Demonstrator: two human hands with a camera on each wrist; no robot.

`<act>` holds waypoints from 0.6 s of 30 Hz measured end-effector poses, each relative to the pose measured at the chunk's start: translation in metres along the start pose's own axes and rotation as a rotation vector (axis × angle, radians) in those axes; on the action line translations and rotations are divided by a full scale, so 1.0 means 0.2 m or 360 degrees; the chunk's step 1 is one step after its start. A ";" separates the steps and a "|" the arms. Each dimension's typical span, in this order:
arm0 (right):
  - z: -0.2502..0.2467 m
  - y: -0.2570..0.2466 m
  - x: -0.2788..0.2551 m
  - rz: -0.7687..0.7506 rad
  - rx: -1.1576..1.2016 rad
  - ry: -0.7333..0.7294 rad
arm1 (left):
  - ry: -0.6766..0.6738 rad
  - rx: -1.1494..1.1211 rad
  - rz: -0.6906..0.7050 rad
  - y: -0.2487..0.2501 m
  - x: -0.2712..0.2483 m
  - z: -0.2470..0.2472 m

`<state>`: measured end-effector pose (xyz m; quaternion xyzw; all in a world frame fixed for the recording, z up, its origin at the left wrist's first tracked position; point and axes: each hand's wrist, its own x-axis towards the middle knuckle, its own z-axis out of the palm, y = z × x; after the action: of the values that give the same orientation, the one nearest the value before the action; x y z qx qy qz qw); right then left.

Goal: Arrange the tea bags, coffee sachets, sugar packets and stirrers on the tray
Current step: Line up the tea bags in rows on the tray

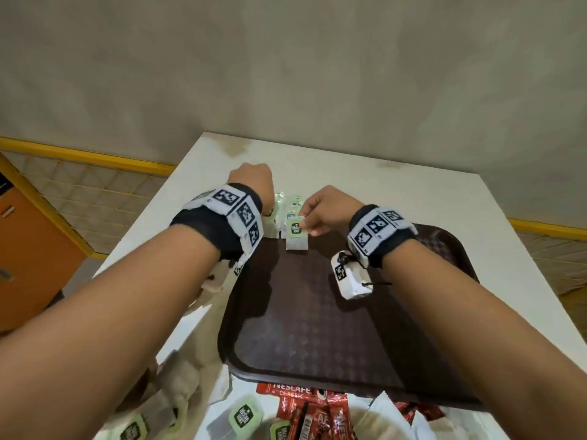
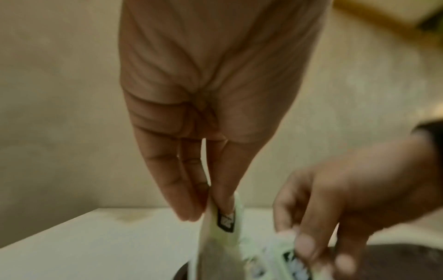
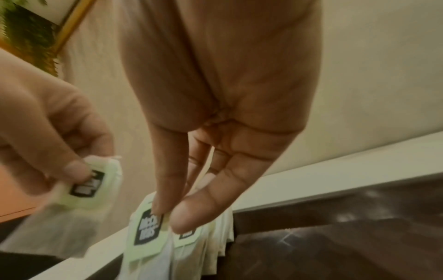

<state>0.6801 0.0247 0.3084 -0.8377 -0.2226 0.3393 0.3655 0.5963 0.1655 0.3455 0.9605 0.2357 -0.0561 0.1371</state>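
Right hand: fingers pinching a tea bag at the tray's far edge. Left hand: fingers pinching another tea bag near the far-left corner. Coffee sachets lying on the counter beside the tray's near edge.

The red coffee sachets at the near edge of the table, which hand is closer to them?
Right, though only slightly. The right hand pinches a tea bag at the tray's far edge; the left hand reaches farther still. The coffee sachets lie well behind both.

Tea bags on tray far edge.
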 end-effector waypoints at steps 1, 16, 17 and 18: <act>0.01 0.00 0.03 0.0003 0.0005 0.0023 | -0.0052 0.0086 0.0002 0.00 0.04 0.02; 0.05 0.01 0.18 -0.0137 -0.0552 0.0254 | -0.0185 0.0424 0.0191 0.04 0.25 0.20; 0.06 0.02 0.19 -0.0146 -0.0562 0.0271 | -0.0188 0.0435 0.0188 0.04 0.25 0.21; 0.07 0.02 0.19 -0.0157 -0.0572 0.0289 | -0.0189 0.0441 0.0184 0.03 0.26 0.22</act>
<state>0.6963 0.0518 0.2826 -0.9047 -0.2864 0.1990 0.2449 0.6433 0.1706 0.2968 0.9771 0.1616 -0.1367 0.0200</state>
